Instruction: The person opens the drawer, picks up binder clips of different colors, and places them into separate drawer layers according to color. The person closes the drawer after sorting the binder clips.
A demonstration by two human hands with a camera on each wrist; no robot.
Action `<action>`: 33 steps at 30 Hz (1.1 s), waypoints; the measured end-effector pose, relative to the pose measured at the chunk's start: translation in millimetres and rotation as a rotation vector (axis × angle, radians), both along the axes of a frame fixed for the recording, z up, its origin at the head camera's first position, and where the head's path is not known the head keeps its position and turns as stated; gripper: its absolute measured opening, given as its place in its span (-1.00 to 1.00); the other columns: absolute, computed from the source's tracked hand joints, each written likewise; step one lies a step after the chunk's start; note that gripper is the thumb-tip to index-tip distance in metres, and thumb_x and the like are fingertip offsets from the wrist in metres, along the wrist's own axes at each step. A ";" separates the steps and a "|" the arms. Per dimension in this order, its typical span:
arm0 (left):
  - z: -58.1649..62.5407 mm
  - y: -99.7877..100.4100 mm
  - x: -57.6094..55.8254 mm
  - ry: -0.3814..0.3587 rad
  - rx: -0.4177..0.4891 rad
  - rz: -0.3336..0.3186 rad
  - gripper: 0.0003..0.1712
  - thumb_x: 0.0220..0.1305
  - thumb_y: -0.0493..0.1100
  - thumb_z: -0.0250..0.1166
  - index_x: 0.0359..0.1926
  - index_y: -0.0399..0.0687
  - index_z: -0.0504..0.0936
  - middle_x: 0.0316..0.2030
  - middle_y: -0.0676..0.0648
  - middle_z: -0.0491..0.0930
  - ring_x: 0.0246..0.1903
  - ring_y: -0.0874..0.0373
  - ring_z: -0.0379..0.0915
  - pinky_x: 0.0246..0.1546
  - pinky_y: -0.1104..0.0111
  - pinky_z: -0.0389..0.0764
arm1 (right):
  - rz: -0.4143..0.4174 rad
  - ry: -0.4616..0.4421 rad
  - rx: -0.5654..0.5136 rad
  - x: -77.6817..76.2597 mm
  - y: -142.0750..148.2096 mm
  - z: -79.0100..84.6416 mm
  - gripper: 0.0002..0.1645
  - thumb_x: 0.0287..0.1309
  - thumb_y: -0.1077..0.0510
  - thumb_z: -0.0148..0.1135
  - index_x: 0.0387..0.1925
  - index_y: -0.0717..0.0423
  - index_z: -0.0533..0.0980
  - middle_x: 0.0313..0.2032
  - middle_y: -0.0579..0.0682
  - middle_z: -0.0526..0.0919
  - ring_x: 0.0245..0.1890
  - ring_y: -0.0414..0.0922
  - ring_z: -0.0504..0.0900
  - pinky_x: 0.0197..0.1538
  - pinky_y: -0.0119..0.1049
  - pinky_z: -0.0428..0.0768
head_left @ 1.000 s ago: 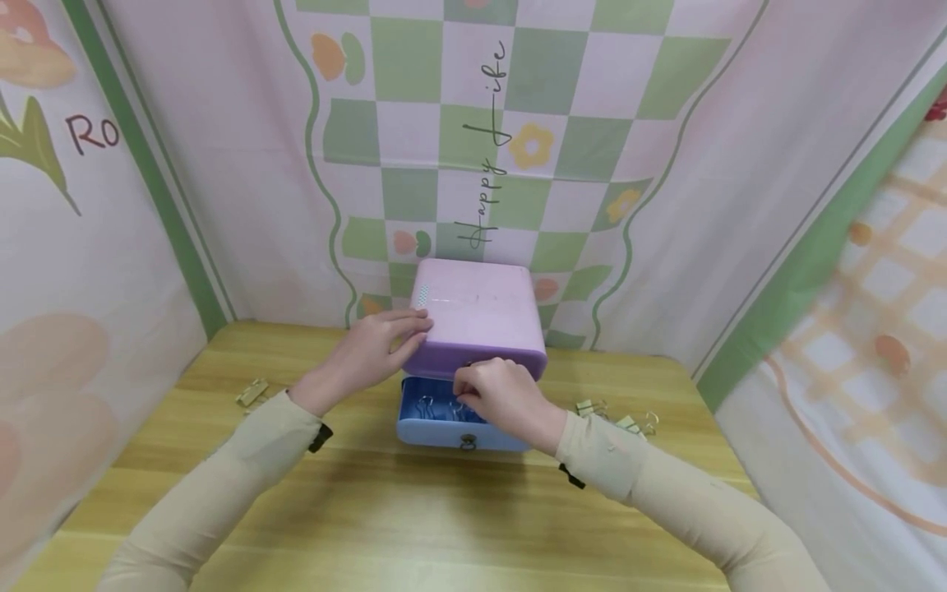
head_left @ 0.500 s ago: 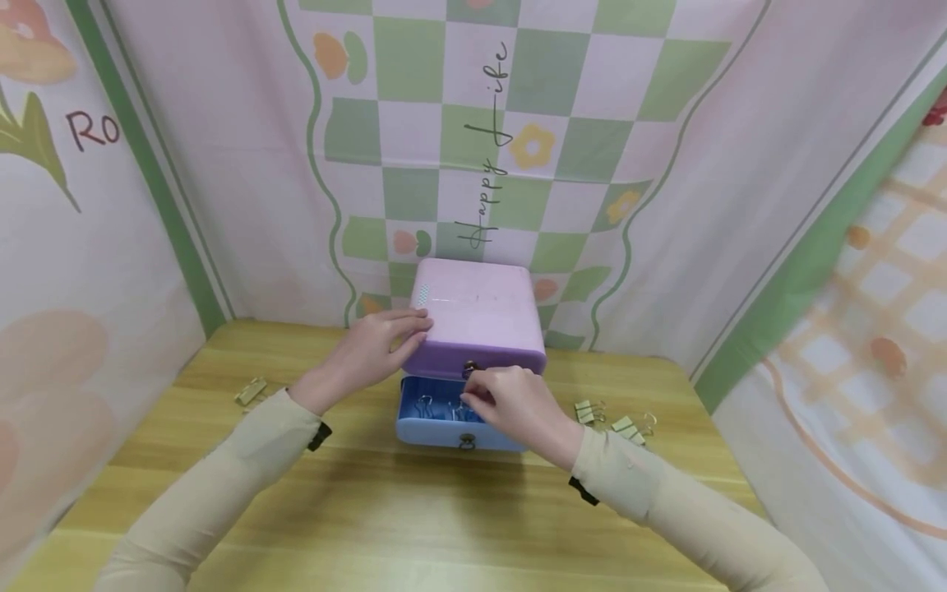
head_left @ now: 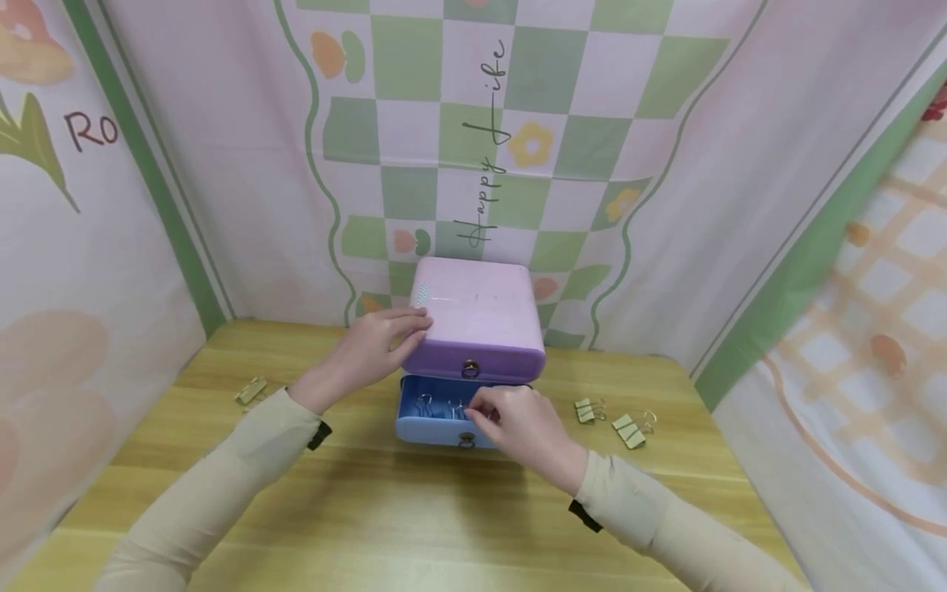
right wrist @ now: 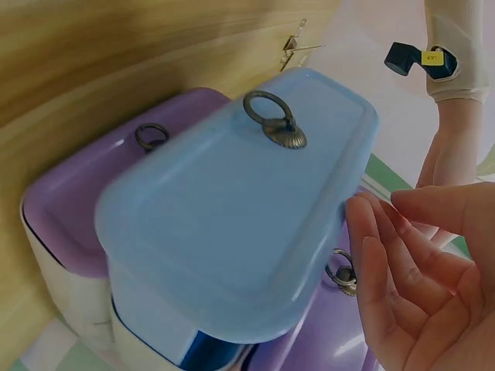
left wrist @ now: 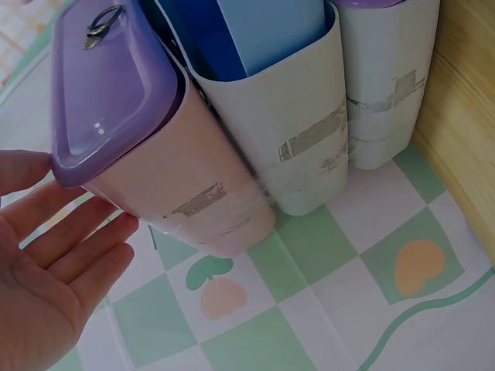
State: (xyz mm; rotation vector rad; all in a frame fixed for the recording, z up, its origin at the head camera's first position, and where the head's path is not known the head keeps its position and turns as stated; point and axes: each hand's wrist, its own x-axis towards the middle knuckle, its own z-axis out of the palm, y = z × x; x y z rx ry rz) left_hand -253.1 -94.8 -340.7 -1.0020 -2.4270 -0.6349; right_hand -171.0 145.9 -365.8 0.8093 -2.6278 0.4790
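Note:
A small stacked drawer cabinet has a pink top housing [head_left: 477, 300] and a purple top drawer [head_left: 510, 362]. Below it the blue middle drawer [head_left: 432, 431] is pulled out, with several wire-handled clips [head_left: 424, 403] inside. My left hand [head_left: 370, 349] rests its extended fingers against the housing's left side, as the left wrist view also shows. At the blue drawer's right front is my right hand [head_left: 521, 423], fingertips right at the rim. In the right wrist view its fingers [right wrist: 375, 263] curve loosely, with nothing visible between them and the thumb.
Gold binder clips [head_left: 588, 411] lie on the wooden table [head_left: 444, 526] right of the cabinet, and another binder clip [head_left: 251, 390] lies at the left. Behind the cabinet hangs a checkered cloth [head_left: 410, 193]. A purple bottom drawer [right wrist: 69, 201] sits closed under the blue one.
My right hand has moved down and rightward from in front of the purple drawer's ring pull, uncovering that ring. My left hand has stayed against the housing.

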 end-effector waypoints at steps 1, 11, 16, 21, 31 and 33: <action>0.1 -0.2 0.3 -0.001 0.001 0.000 -0.67 0.36 -0.10 0.14 0.06 -0.11 0.61 0.12 -0.12 0.56 0.12 0.02 0.50 0.11 0.19 0.55 | -0.002 -0.001 -0.008 0.7 0.4 -1.2 -0.95 0.12 0.07 0.31 -0.43 -0.12 0.64 -0.53 -0.28 0.65 -0.57 -0.45 0.51 -0.50 -0.61 0.49; -0.2 -1.9 2.1 -0.014 -0.008 0.013 -0.67 0.36 -0.10 0.15 0.06 -0.10 0.62 0.12 -0.11 0.57 0.14 0.02 0.49 0.14 0.19 0.53 | -0.007 -0.042 -0.101 12.4 6.6 -11.1 -0.94 0.10 0.06 0.34 -0.46 -0.12 0.62 -0.53 -0.27 0.66 -0.58 -0.47 0.51 -0.47 -0.62 0.53; -0.5 -2.2 1.8 -0.010 -0.007 0.011 -0.67 0.36 -0.09 0.15 0.07 -0.09 0.61 0.13 -0.11 0.55 0.14 0.02 0.49 0.14 0.20 0.54 | -0.016 -0.050 -0.133 17.7 8.1 -20.1 -0.94 0.08 0.08 0.36 -0.47 -0.08 0.63 -0.55 -0.24 0.67 -0.60 -0.46 0.52 -0.49 -0.63 0.53; 0.2 -2.1 2.3 -0.020 -0.011 0.016 -0.65 0.37 -0.08 0.14 0.09 -0.08 0.59 0.15 -0.10 0.54 0.15 0.03 0.48 0.15 0.19 0.53 | -0.054 -0.031 -0.114 20.5 7.5 -32.0 -0.94 0.05 0.08 0.37 -0.49 -0.10 0.64 -0.57 -0.26 0.66 -0.61 -0.47 0.50 -0.50 -0.65 0.50; 1.1 -0.7 1.9 -0.001 -0.035 0.013 -0.64 0.39 -0.06 0.10 0.10 -0.07 0.59 0.16 -0.09 0.53 0.18 0.04 0.45 0.18 0.19 0.50 | -0.101 0.086 -0.029 20.5 7.5 -55.7 -0.93 -0.04 0.09 0.43 -0.46 -0.10 0.65 -0.56 -0.24 0.68 -0.62 -0.42 0.52 -0.54 -0.62 0.45; 1.1 -0.6 1.8 -0.006 -0.031 0.011 -0.64 0.39 -0.06 0.10 0.09 -0.08 0.59 0.16 -0.09 0.53 0.18 0.03 0.45 0.19 0.18 0.49 | -0.119 0.096 -0.011 21.0 7.5 -59.8 -0.92 -0.06 0.07 0.43 -0.45 -0.11 0.66 -0.56 -0.25 0.68 -0.63 -0.41 0.51 -0.56 -0.63 0.42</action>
